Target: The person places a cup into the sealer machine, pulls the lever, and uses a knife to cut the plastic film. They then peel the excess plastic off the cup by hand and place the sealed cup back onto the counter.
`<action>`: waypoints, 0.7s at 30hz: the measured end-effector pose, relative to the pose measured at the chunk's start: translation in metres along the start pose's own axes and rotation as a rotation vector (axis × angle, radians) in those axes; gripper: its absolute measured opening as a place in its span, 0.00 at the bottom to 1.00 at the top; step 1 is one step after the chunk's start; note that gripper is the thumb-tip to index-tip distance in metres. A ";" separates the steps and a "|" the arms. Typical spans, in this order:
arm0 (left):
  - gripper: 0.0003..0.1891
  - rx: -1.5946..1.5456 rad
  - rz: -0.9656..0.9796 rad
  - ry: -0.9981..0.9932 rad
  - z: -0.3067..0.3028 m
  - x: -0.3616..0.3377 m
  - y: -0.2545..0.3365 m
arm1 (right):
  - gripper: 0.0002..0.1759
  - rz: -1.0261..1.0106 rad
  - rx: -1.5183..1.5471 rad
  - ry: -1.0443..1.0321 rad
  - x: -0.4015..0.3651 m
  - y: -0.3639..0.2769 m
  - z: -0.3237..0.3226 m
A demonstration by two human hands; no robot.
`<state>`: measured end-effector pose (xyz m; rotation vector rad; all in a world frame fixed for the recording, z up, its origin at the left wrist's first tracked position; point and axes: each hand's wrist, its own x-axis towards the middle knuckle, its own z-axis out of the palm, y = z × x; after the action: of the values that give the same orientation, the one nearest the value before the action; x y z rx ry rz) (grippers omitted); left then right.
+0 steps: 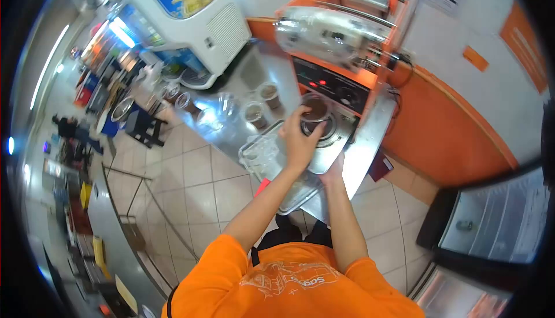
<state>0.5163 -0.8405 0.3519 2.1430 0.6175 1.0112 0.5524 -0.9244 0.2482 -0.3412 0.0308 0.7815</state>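
Observation:
A clear plastic cup of dark drink [315, 108] is gripped by my left hand [299, 143], with fingers and thumb around its sides. The cup is over the round holder [329, 135] in the metal sliding tray of an orange cup sealing machine [336, 78]. At the tray's front edge is my right hand [332, 170], its fingers hidden by the plate. A roll of clear sealing film [324, 36] sits in the upper part of the machine, above a black panel [330, 84] with red lights.
Left of the machine, filled cups [269, 95] [255, 114] and clear lids [226, 104] stand on the steel counter [215, 139]. A clear plastic tray [254, 155] lies by my left forearm. A white drink dispenser [191, 23] is behind; an open-topped cooler [485, 225] is at right.

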 end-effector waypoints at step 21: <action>0.28 -0.042 -0.110 -0.088 -0.238 -0.005 -0.228 | 0.12 -0.139 -1.245 0.332 -0.131 0.072 0.080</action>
<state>0.2941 -0.6056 0.2913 2.0812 0.6586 0.8586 0.4010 -0.9419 0.3231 -1.6330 -0.1771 0.5141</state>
